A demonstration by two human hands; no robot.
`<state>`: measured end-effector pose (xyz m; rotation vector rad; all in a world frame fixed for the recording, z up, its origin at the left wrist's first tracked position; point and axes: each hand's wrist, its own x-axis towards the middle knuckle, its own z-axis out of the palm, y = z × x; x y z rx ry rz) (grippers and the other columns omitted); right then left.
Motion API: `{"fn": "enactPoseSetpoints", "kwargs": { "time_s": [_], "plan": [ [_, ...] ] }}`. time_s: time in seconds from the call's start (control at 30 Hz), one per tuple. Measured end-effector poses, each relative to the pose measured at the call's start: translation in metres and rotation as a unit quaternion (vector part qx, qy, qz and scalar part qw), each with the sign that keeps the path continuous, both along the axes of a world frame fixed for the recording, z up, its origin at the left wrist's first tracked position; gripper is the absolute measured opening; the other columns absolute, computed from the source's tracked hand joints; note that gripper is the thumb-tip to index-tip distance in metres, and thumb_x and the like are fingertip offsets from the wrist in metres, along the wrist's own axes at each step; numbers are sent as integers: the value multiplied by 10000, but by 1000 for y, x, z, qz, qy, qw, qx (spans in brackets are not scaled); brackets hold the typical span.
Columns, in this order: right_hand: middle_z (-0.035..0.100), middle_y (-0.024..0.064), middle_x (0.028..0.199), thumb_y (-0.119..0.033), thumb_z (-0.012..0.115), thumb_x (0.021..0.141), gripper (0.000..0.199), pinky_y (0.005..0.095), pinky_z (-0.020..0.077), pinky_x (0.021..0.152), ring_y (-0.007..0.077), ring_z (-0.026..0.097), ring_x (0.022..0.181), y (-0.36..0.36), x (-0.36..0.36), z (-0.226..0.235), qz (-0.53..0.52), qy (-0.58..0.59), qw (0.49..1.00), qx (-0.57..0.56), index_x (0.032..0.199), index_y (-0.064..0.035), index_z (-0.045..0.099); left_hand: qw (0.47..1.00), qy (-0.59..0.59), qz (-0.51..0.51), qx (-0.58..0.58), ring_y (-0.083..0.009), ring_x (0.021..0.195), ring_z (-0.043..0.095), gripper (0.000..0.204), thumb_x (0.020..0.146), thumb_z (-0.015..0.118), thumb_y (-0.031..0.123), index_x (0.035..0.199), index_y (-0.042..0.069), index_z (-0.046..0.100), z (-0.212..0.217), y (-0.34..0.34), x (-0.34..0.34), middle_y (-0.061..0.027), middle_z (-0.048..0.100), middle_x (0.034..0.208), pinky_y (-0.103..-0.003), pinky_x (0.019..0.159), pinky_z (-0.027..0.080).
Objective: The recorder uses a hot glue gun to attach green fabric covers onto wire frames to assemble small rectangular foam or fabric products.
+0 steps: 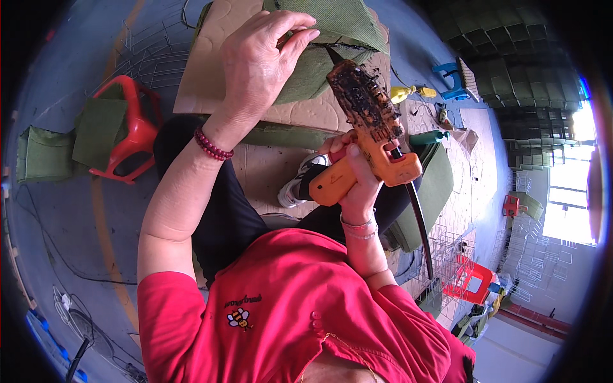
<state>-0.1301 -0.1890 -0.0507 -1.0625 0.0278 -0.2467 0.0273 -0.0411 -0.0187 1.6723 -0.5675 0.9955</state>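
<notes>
In my right hand (359, 175) is an orange hot glue gun (370, 105), its body smeared with dark glue. Its dark nozzle points up and left toward a seam on a green woven-fabric piece (319, 73). A black glue stick (419, 223) trails from the gun's rear. My left hand (258, 60) hangs over the piece's left side, thumb and forefinger drawn into a pinch near the seam. Whatever lies between those fingertips is too small to make out. The green piece rests on a cardboard-covered surface (201, 83) in front of me.
A red plastic stool (137, 127) with green fabric panels stands at left, beside a green fabric box (48, 153). Wire frames (153, 54) lie beyond it. To the right are a yellow bottle (401, 94), a blue stool (452, 80) and stacked green boxes (517, 76). Cables cross the floor.
</notes>
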Motion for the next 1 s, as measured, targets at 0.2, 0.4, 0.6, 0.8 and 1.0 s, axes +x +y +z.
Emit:
{"fn": "enactPoseSetpoints", "kwargs": {
  "time_s": [0.2,0.4,0.6,0.8,1.0],
  "plan": [
    [568,104,888,-22,504,896,198,329,467,785,227,598,845,1,0,1,2,11,1000,4,1089,18,506,1000,-8,11,8,-168,622,621,147,743,767,117,867,105,689,0,3,-1,-27,656,739,-274,562,493],
    [566,97,873,-32,516,895,185,322,463,764,225,598,836,-3,2,2,-19,1,1000,-4,1075,11,503,1000,3,9,11,-168,627,622,151,742,767,115,869,107,688,0,3,-2,-25,655,741,-272,564,494],
    [562,93,865,-41,530,895,185,316,460,754,224,595,826,-7,4,4,-31,-12,999,-13,1071,8,503,1000,1,4,10,-167,631,624,151,744,766,104,871,101,686,1,4,-1,-33,655,747,-271,565,493],
    [567,94,876,-42,528,899,235,310,453,752,215,592,829,0,1,1,1,4,1000,-6,1124,17,501,1000,-6,4,10,-163,628,624,150,746,764,89,871,92,682,1,2,-2,-38,652,743,-271,564,492],
    [567,94,879,-27,517,901,243,313,455,755,213,591,831,0,-4,-1,-6,-1,1000,-5,1139,18,500,1000,-3,-1,8,-165,628,625,151,750,761,85,879,88,682,0,3,-6,-44,651,744,-271,566,493]
  ]
}}
